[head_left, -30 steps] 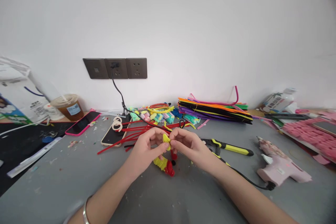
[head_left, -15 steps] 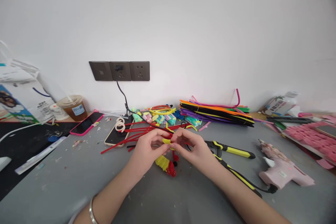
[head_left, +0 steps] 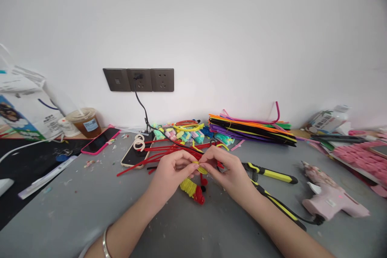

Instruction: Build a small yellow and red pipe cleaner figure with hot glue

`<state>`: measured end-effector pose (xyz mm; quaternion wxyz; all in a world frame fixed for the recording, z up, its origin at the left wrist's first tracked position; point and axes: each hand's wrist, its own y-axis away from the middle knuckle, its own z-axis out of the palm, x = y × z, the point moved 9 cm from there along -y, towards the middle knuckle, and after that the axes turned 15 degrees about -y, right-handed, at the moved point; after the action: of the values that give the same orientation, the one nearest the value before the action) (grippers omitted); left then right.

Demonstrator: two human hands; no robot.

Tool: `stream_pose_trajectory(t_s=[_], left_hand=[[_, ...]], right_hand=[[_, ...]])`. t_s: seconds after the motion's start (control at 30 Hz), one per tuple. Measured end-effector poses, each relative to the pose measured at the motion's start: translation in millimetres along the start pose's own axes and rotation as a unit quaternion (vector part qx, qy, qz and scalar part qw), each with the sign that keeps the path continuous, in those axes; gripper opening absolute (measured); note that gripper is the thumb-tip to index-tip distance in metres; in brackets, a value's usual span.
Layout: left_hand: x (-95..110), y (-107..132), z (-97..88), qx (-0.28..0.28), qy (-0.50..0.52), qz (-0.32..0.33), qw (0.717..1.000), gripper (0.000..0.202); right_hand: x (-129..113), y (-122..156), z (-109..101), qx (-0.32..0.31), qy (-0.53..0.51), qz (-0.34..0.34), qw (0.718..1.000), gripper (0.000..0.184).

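Between the fingertips of my left hand (head_left: 175, 171) and my right hand (head_left: 225, 169) is a small piece of yellow pipe cleaner (head_left: 202, 169), pinched from both sides and partly covered by the fingers. Just below it on the table lies a coiled yellow and red pipe-cleaner figure (head_left: 190, 188). Small red and black round bits lie beside that figure. Loose red pipe cleaners (head_left: 136, 164) spread out behind my left hand. Yellow-and-black pliers (head_left: 273, 174) rest with handles apart to the right of my right hand, partly hidden by the forearm.
A pink glue gun (head_left: 331, 197) lies at the right with its cord. Bundled pipe cleaners (head_left: 254, 131) lie along the wall. Two phones, one pink-edged (head_left: 99, 142), and a drink cup (head_left: 86, 123) stand left. A black cable (head_left: 142, 105) hangs from the wall socket.
My fingertips have shifted slightly on the yellow piece, and more of it shows under my right fingers. The view has moved a little; the things on the table stay put.
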<state>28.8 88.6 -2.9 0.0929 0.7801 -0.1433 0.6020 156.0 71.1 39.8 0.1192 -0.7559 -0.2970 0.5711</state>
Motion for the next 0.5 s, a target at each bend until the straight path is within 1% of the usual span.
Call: stream_pose_trajectory(t_s=[0.13,0.23,0.5], left_hand=[[-2.7,-0.2,-2.9,0.008,0.015,-0.021,1.000,0.022],[-3.4,0.4,-3.5,0.016,0.017,-0.031,0.999,0.025],[-2.4,2.5,-2.4,0.035,0.038,-0.029,0.998,0.027]], right_hand=[[-0.9,0.8,1.0,-0.010,0.014,-0.021,1.000,0.011],[-4.5,1.8,2.6,-0.018,0.032,-0.042,0.998,0.013],[-26.5,3.8,1.6,0.017,0.152,-0.131,0.980,0.018]])
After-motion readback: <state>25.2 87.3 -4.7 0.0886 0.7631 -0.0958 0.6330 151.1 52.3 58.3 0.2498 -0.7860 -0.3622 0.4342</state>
